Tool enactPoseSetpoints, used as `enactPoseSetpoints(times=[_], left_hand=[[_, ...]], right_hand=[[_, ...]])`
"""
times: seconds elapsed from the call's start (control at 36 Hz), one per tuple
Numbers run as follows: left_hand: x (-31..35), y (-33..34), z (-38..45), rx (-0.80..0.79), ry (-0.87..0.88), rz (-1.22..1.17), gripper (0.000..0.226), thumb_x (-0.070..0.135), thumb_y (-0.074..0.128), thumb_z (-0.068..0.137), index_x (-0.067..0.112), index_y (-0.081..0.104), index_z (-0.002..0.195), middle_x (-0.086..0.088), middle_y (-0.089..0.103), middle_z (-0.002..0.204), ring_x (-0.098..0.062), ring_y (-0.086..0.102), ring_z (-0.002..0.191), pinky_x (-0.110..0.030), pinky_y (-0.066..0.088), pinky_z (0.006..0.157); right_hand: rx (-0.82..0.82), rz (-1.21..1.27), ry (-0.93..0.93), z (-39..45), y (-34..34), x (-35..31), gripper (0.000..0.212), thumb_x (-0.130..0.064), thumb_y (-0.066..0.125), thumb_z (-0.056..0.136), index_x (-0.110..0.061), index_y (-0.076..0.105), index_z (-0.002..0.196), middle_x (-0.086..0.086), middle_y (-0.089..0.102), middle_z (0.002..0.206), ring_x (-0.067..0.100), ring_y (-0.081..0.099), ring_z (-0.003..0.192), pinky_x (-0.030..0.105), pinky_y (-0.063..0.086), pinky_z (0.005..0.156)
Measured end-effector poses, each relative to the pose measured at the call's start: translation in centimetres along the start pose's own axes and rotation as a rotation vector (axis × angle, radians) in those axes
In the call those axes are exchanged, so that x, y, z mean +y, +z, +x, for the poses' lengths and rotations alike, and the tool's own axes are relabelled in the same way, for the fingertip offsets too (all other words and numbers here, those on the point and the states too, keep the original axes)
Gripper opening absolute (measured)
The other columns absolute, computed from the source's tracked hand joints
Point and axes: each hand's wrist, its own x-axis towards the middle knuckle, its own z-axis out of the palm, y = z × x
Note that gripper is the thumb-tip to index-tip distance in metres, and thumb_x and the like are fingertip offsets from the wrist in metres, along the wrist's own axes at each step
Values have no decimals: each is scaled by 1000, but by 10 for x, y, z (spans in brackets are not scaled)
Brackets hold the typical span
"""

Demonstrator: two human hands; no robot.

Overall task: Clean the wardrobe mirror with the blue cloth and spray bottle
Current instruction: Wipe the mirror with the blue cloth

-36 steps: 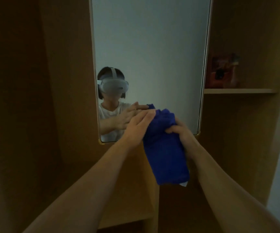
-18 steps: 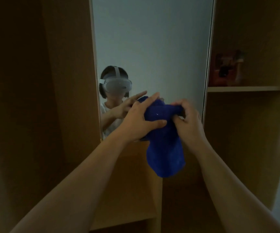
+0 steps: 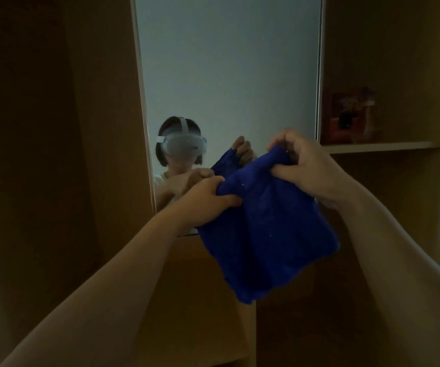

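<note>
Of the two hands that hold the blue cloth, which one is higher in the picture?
The right hand, gripping the blue cloth at its upper right corner. The left hand grips the other corner lower down.

dim, underexposed | brightest: mirror (image 3: 227,75) | wood v. dark | soft blur | wide-angle edge stretch

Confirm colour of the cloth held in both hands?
Solid deep blue cloth, no pattern; head view, the only one.

Single head view, facing forward, slightly down, close before wardrobe mirror (image 3: 227,75); wearer's own reflection visible.
</note>
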Motion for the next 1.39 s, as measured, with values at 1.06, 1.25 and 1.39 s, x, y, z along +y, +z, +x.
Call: enactPoseSetpoints(times=[1.06, 1.25, 1.39], left_hand=[[-29, -81, 19, 866, -243, -745, 48, 50, 30, 94, 21, 52, 126, -9, 53, 131, -26, 49, 122, -43, 38, 102], [-46, -87, 19, 448, -240, -846, 73, 58, 13, 94, 5, 21, 145, -16, 24, 150, -32, 28, 134, -33, 38, 95], [-57, -98, 14, 203, -289, -1042, 81, 70, 14, 87, 13, 70, 96, -14, 71, 94, -24, 70, 82, -33, 56, 66]], right_hand=[[725, -650, -183, 88, 66, -38, 63, -17, 58, 85, -27, 36, 143, 4, 52, 132, 23, 53, 105, 37, 38, 91], [411, -980, -333, 91, 129, -27, 69, -21, 60, 84, -29, 30, 146, 10, 29, 152, 34, 41, 121, 45, 38, 92], [234, -930, -345, 63, 148, -8, 74, -27, 65, 79, -28, 33, 146, 14, 25, 153, 36, 45, 115, 40, 49, 78]])
